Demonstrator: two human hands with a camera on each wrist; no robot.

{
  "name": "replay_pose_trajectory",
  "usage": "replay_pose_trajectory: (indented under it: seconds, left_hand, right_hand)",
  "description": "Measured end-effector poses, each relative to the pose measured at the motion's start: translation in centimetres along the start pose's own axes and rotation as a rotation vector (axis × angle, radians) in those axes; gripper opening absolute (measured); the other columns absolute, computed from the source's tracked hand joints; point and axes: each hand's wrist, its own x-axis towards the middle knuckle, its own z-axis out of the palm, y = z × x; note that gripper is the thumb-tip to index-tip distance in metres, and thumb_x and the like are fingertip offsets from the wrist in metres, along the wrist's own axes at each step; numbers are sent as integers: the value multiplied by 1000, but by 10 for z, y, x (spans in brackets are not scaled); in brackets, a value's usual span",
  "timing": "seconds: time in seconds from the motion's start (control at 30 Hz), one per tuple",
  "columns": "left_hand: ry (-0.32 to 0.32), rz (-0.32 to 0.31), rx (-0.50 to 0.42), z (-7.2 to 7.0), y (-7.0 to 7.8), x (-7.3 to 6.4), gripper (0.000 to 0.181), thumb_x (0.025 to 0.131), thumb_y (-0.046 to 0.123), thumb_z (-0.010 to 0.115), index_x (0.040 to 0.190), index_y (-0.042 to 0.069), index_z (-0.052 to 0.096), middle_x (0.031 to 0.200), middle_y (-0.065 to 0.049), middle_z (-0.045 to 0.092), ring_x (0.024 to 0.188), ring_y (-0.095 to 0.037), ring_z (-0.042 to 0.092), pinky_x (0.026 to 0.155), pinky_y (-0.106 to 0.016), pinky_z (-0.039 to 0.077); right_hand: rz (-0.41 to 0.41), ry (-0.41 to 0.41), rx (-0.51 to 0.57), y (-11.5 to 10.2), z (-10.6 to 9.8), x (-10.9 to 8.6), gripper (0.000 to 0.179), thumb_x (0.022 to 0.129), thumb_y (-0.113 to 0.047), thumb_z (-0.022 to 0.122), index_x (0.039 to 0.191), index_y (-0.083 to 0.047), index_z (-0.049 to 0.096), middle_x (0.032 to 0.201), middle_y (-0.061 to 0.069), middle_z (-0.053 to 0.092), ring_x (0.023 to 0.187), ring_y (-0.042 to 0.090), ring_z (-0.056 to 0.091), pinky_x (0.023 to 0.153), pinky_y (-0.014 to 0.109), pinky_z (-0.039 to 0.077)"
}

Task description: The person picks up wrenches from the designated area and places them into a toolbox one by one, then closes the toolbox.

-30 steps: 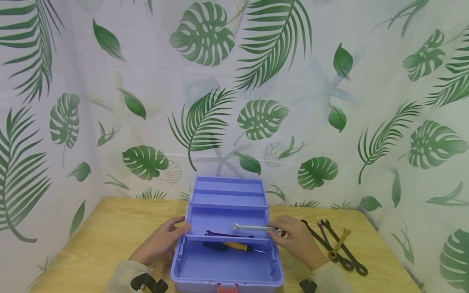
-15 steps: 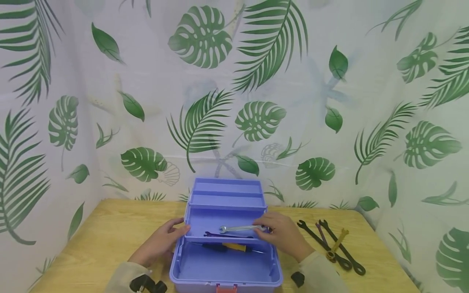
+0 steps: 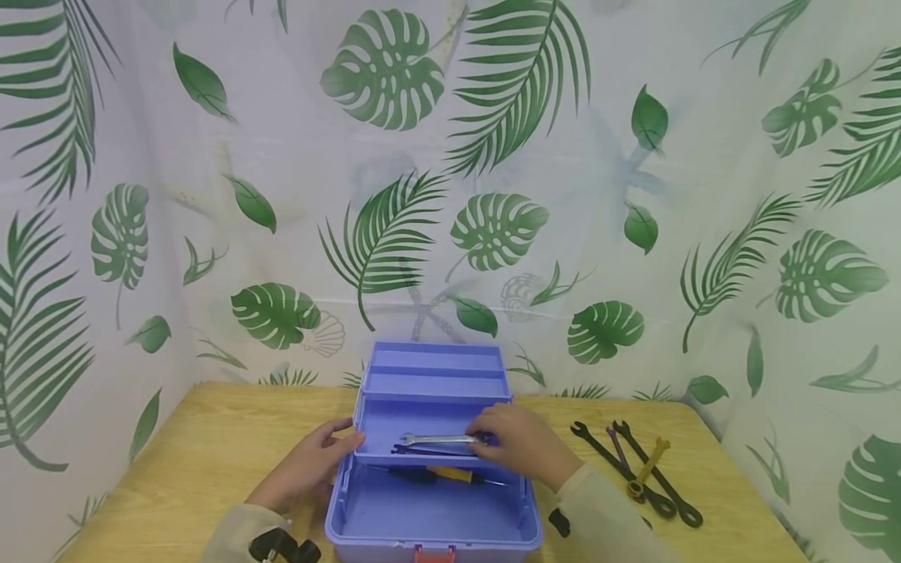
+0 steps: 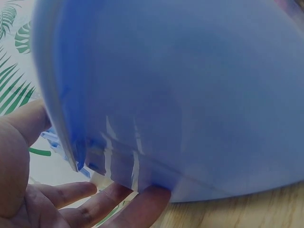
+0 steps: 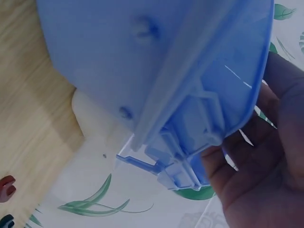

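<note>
A blue toolbox (image 3: 432, 522) stands open on the table, its tray raised behind the deep lower compartment. My right hand (image 3: 518, 439) pinches one end of a silver wrench (image 3: 436, 439), which lies level in or just above the tray. Close below that is a dark purple wrench (image 3: 429, 451) by the tray's front wall. With the thumb on the tray's left edge, my left hand (image 3: 310, 463) holds the toolbox; its fingers touch the outer wall in the left wrist view. Two screwdrivers, one with a yellow handle (image 3: 450, 474), lie in the lower compartment.
Right of the toolbox, two long black wrenches (image 3: 669, 483), a gold wrench (image 3: 646, 467) and a purple wrench (image 3: 618, 447) lie crossed on the wooden table (image 3: 232, 422). A leaf-patterned cloth (image 3: 296, 156) closes off the back and sides.
My right hand has moved left with the silver wrench, bringing it further over the tray beside the dark purple wrench. The left hand has stayed at the toolbox's left side.
</note>
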Motion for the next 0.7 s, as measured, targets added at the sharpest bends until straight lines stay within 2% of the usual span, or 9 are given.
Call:
replay_pose_trajectory:
  seconds: [0.1, 0.23, 0.6, 0.7]
  left_hand:
    - [-4, 1, 5, -1, 0, 0, 71, 86, 51, 63, 141, 13, 40, 123, -20, 56, 98, -30, 63, 70, -47, 58]
    - [-16, 1, 14, -2, 0, 0, 70, 87, 52, 61, 142, 13, 40, 123, -20, 56, 99, -30, 63, 70, -48, 57]
    - [-3, -2, 21, -1, -2, 2, 71, 86, 54, 62, 141, 14, 41, 121, -18, 57, 98, -29, 63, 71, -48, 57]
    - [-1, -2, 6, -1, -3, 2, 71, 85, 53, 63, 141, 14, 41, 122, -18, 57, 99, -29, 63, 71, -47, 57]
  right_hand:
    - [35, -79, 26, -1, 0, 5, 18, 85, -36, 70, 95, -21, 72, 87, -12, 66, 81, 6, 60, 72, 27, 53]
    - [51, -132, 54, -2, -2, 9, 18, 85, -35, 71, 94, -20, 72, 87, -12, 65, 80, 5, 60, 72, 27, 53]
    - [73, -193, 107, 2, -2, 12, 18, 84, -34, 72, 95, -20, 72, 88, -9, 62, 78, 7, 59, 69, 25, 52]
    - [63, -176, 136, 4, -4, 9, 18, 85, -33, 71, 97, -20, 71, 90, -10, 62, 81, 6, 59, 71, 25, 51]
